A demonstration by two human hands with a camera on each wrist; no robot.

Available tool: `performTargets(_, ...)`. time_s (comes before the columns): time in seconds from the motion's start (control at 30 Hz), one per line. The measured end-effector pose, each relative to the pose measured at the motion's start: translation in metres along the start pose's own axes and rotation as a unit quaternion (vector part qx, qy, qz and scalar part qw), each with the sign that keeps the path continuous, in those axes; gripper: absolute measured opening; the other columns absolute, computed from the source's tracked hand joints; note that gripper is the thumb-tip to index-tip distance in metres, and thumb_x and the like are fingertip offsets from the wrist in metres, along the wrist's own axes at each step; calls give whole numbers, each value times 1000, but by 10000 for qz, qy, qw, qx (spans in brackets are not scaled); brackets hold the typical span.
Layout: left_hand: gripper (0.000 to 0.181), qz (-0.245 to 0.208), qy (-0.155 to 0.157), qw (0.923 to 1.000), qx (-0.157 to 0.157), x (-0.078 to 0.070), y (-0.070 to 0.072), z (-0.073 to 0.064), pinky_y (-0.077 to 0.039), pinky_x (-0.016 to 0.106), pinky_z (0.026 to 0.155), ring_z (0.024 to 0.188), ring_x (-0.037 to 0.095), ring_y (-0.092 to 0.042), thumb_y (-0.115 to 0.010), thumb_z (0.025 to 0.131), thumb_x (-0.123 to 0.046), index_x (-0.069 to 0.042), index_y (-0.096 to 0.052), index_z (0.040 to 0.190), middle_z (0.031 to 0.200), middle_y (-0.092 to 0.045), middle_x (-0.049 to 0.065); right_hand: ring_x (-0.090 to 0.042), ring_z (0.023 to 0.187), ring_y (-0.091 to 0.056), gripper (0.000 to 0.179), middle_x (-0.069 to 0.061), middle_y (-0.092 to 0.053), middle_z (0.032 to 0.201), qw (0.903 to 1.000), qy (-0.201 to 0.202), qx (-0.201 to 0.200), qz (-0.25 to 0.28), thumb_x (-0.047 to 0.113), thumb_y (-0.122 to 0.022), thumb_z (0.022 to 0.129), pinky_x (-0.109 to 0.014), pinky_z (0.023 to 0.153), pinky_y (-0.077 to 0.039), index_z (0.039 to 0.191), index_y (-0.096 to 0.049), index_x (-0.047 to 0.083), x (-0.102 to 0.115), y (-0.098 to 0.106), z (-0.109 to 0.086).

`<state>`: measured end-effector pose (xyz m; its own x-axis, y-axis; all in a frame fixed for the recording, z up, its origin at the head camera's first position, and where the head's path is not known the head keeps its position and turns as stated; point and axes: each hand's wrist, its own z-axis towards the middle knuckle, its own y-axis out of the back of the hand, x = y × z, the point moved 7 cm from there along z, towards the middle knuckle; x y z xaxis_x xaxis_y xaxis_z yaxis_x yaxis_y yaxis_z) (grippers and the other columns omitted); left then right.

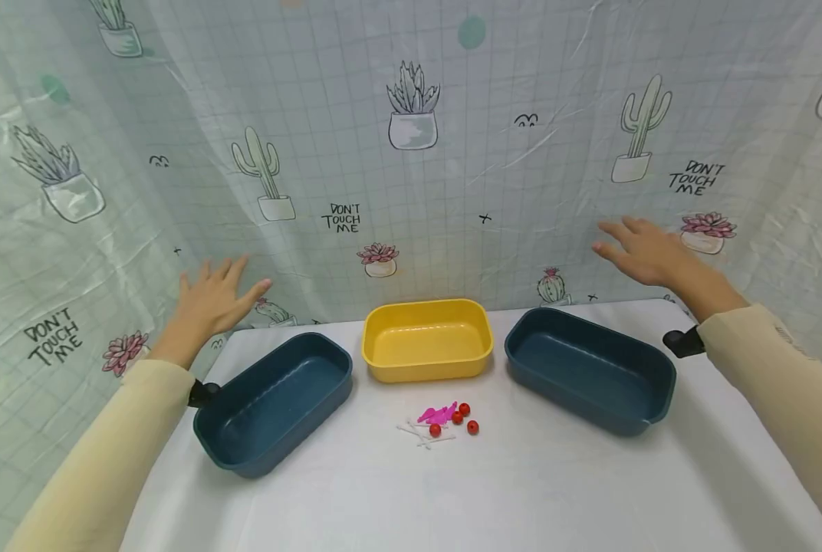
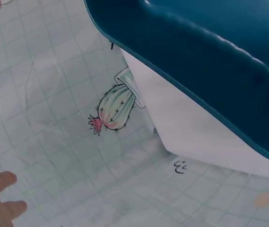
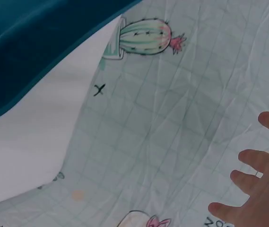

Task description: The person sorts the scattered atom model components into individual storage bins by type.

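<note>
My left hand [image 1: 212, 300] is raised with its fingers spread, beyond the left dark blue bin [image 1: 273, 406], holding nothing. On the other side my right hand [image 1: 642, 249] hovers past the right dark blue bin [image 1: 590, 368], its fingers extended and nothing in them. Between the bins stands a yellow bin [image 1: 428, 372]. In front of it on the table lie several red beads [image 1: 473, 427], a small heap of bright pink pieces [image 1: 438, 415] and several white cotton swabs [image 1: 408, 431]. Both wrist views show spread fingers [image 2: 2, 182] [image 3: 255, 161] away from any object.
A white table [image 1: 397, 498] carries the bins and small items. Behind and beside it hangs a pale curtain [image 1: 452, 192] printed with cacti. A black wrist camera [image 1: 204, 394] on my left arm overlaps the left bin's edge in the head view.
</note>
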<state>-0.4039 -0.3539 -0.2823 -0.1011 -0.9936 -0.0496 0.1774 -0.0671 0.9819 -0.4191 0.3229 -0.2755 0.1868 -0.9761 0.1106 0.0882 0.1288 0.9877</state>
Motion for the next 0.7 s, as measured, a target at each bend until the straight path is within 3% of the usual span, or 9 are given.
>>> performTargets(0.27, 93, -302, 172, 9994, -44, 7, 0, -28, -2, 89, 108, 148, 67, -10, -26, 100, -76, -15, -6, 168, 167, -19, 33, -59, 152, -16, 74, -35, -18, 166, 9985, 478, -224, -153, 61, -33, 108, -82, 114, -17, 163, -29, 11, 27, -5, -14)
performTargets(0.43, 90, -451, 162, 9988, -124, 10, -3, -49, -12, 89, 105, 145, 67, -20, -29, 102, -72, -13, -8, 167, 163, -24, 36, -57, 149, -26, 64, -34, -27, 163, 9942, 945, -518, -32, 45, -50, 108, -76, 118, -23, 159, -38, 9, 54, -7, -30)
performTargets(0.57, 90, -623, 138, 9979, -70, 13, -12, -65, -29, 85, 101, 138, 66, -34, -34, 104, -67, -7, -10, 166, 161, -28, 38, -54, 147, -34, 58, -30, -35, 161, 9907, 1229, -552, 188, 37, -56, 106, -73, 116, -29, 156, -44, 10, 78, -12, -46)
performTargets(0.7, 90, -1141, 229, 9931, 148, 19, -27, -80, -33, 83, 100, 139, 66, -34, -36, 106, -63, -2, -7, 165, 161, -26, 39, -49, 145, -41, 52, -23, -44, 158, 9876, 1376, -613, 447, 35, -56, 106, -71, 114, -35, 154, -48, 14, 101, -22, -59)
